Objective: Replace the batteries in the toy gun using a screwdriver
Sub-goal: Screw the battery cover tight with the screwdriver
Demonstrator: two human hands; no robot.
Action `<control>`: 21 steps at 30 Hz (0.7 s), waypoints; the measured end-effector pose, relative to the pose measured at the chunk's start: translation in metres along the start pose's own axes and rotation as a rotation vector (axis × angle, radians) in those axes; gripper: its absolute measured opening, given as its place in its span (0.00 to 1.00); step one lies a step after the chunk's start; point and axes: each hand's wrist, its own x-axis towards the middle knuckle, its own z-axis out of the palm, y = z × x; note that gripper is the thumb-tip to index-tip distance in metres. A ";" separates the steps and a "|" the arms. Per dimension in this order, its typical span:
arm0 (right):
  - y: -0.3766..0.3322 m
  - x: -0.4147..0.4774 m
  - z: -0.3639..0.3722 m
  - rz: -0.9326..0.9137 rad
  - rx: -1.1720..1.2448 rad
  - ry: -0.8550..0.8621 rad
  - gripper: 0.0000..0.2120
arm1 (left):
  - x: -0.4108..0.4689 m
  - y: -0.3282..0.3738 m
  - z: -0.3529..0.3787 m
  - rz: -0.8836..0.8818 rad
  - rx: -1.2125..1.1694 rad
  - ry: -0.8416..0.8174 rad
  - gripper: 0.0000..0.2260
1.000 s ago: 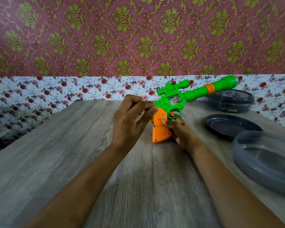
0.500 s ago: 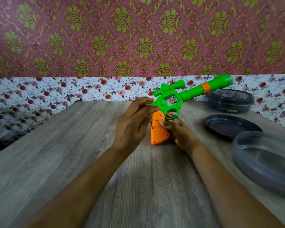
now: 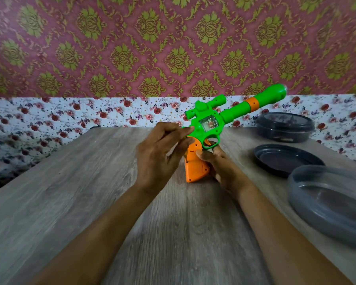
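Toy gun (image 3: 211, 128) stands butt-down near the middle of the table (image 3: 70, 202), barrel tilted up and to the right. We note smooth moulded plastic: bright green body and round barrel with an orange band, a small scope on top, a clear window in the side, and a chunky orange grip whose bottom touches the tabletop.

Our right hand (image 3: 222, 169) is wrapped around the back and side of the orange grip, thumb pressed on its face, clamped on it. Our left hand (image 3: 160, 153) sits just beside the gun's rear; its fingertips (image 3: 185, 130) are pinched together against the green body. Whether something small lies between them, we cannot tell.

Table surface is grey wood-grain laminate, matte, with long streaks.

To the right we see three round, shallow items: a dark container (image 3: 285, 127) with a lid at the back, a dark dish (image 3: 286, 159) in front of it, and a translucent grey lid (image 3: 333, 202) nearest us.

Behind the table, the wall carries floral-print paper (image 3: 49, 118) low down and a maroon paper with olive damask motifs (image 3: 132, 48) above.
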 end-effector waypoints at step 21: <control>-0.008 -0.006 0.000 0.038 -0.048 0.005 0.24 | 0.002 0.002 -0.001 0.011 0.019 -0.032 0.14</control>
